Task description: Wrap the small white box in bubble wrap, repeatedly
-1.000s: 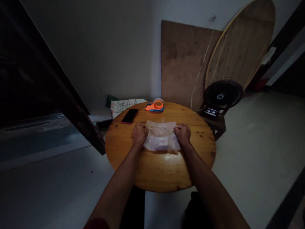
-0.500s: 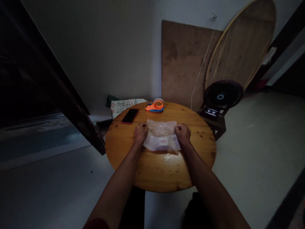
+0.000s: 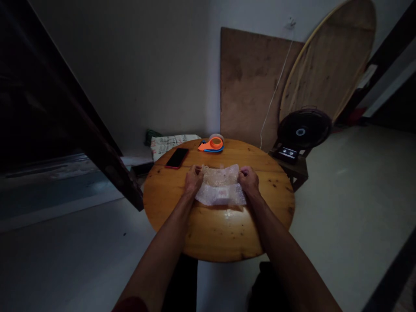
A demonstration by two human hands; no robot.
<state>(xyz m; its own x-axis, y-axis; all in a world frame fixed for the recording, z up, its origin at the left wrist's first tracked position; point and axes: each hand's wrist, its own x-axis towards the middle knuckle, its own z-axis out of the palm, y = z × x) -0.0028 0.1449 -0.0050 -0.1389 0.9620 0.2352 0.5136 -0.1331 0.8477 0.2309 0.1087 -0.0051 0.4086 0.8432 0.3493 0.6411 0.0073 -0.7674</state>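
A clear sheet of bubble wrap lies on the round wooden table, its near part folded over a small pale item whose kind I cannot make out. My left hand pinches the sheet's far left edge between closed fingers. On the opposite side my right hand grips the far right edge the same way. Between the two hands the far flap is held slightly raised.
An orange and blue tape dispenser stands at the table's far edge, with a black phone to its left. Behind the table's right side, a fan stands near a wooden stool. A brown board leans on the wall.
Both hands have drawn slightly closer together, still gripping the bubble wrap. The far edge of the sheet now bows more between them. Other objects stay where they were.
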